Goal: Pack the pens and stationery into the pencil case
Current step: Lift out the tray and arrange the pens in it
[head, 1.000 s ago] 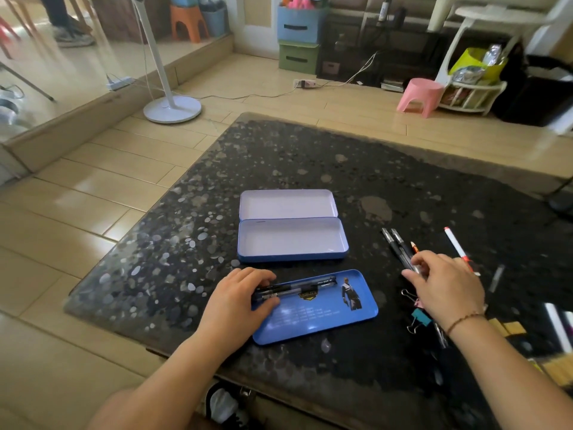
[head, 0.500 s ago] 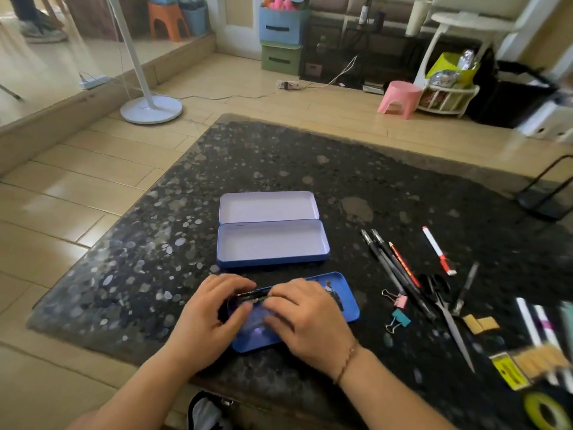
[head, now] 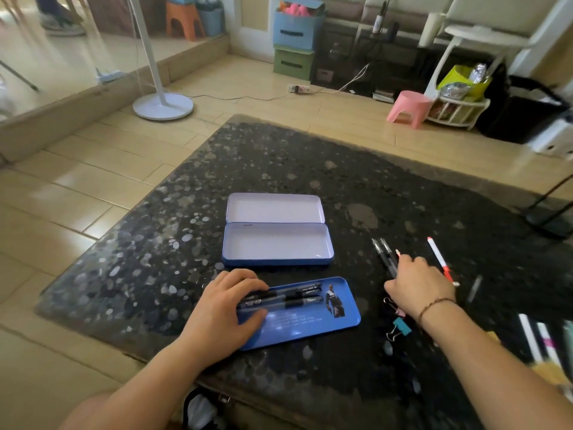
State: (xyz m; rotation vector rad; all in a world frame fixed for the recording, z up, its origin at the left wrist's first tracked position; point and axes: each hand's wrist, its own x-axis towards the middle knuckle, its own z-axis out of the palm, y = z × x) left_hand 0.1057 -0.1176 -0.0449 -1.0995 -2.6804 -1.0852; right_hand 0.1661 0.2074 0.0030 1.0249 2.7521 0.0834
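An open blue pencil case (head: pixel 276 262) lies mid-table, white inside, its lid (head: pixel 274 207) folded back behind it. In front of it lies a blue inner tray (head: pixel 310 327) carrying black pens (head: pixel 294 297). My left hand (head: pixel 223 308) grips the left ends of those pens, with the thumb on the tray. To the right, my right hand (head: pixel 418 287) curls over loose black pens (head: pixel 383 252) and an orange pencil (head: pixel 397 252), hiding their lower halves. A white and red marker (head: pixel 438 259) lies just right of that hand. A teal binder clip (head: pixel 400 327) and a pink one (head: pixel 392 304) lie under my wrist.
The dark speckled table (head: pixel 310 162) ends close to me. White pens (head: pixel 530 336) and yellow notes (head: pixel 548 372) lie blurred at the right edge, with a grey stick (head: pixel 474 288) nearby. On the floor beyond stand a fan base (head: pixel 162 107) and a pink stool (head: pixel 409 108).
My right hand left the tray and went back right onto the loose pens. More black pens now lie on the tray. My left hand stayed on the tray's left end.
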